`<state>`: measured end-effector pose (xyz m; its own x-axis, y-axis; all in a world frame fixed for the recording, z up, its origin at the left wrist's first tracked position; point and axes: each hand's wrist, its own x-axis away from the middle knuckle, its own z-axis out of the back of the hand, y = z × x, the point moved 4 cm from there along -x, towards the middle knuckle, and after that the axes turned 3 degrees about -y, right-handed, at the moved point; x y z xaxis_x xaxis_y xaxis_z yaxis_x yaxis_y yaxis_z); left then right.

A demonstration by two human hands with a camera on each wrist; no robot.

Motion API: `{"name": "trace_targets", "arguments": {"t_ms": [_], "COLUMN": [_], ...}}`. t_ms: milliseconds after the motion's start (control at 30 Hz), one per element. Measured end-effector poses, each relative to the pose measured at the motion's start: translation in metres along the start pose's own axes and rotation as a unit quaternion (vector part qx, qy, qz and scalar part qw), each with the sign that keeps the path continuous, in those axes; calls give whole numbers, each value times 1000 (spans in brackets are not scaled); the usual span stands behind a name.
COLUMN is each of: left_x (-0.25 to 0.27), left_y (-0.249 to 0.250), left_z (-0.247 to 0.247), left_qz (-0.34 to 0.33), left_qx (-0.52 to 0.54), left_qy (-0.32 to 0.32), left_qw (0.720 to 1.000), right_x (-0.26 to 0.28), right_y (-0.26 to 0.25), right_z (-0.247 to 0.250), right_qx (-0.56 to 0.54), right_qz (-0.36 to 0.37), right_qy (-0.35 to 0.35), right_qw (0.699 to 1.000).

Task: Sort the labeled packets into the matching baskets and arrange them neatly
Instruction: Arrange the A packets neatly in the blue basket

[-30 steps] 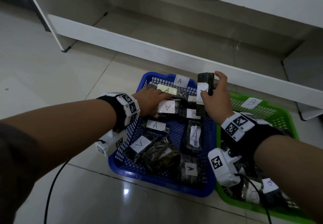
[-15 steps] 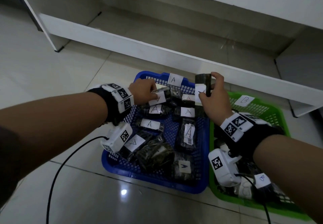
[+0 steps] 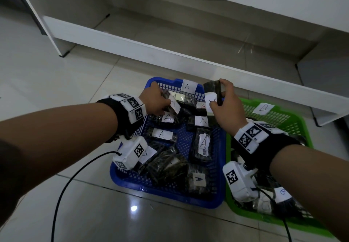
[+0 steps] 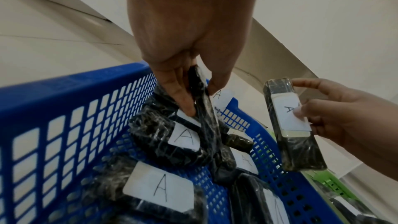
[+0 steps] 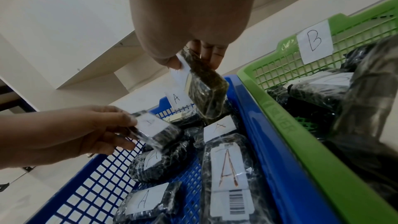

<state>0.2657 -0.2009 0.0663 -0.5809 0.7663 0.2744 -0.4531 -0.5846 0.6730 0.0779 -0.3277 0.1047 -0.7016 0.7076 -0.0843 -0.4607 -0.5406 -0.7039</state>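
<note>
A blue basket (image 3: 219, 168) with an A tag (image 3: 187, 86) on its far rim holds several dark wrapped packets with white A labels. My left hand (image 3: 156, 100) pinches one A packet (image 4: 203, 106) above the basket's far left corner. My right hand (image 3: 224, 104) holds another long A packet (image 3: 212, 94) upright over the basket's far right edge, thumb on its label (image 4: 287, 110). To the right stands a green basket (image 3: 306, 126) with a B tag (image 3: 263, 108), holding B packets (image 3: 283, 194).
The baskets stand on a glossy tiled floor (image 3: 56, 83). A white shelf unit (image 3: 170, 53) with a low bottom board runs just behind them. A black cable (image 3: 64, 187) trails from my left wrist camera across the floor.
My left hand has lifted an A packet from the pile towards the basket's far left corner. My right hand has kept its packet upright, almost in the same place.
</note>
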Motion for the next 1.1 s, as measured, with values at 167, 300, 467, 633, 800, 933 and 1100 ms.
{"name": "trace_targets", "arguments": {"t_ms": [167,300,467,633,800,933,1100], "left_x": [3,6,10,18,21,42,54], "left_y": [-1,-3,2,-2,7,10,-6], "left_z": [-1,1,-12,-22,-29,-38,-51], "left_qz": [-38,-59,-237,-235,-252,-372,-415], "left_qx": [-235,-354,-422,-440,-478,-490,-555], "left_qy": [-30,-18,-54,-112,-80,-73,-103], "left_qw": [971,933,873,860,838,785,714], "right_x": [1,3,3,3,3,4,5], "right_y": [0,-2,-7,-5,-2,0,5], "right_z": [-1,-3,-4,-7,-8,-7,-6], "right_qx": [7,9,-1,3,18,18,28], "right_qz": [0,2,-6,-7,-3,-4,-11], "right_qy": [-9,-12,-5,-16,-21,-25,-45], "right_qw": [1000,1000,1000,1000,1000,1000,999]}}
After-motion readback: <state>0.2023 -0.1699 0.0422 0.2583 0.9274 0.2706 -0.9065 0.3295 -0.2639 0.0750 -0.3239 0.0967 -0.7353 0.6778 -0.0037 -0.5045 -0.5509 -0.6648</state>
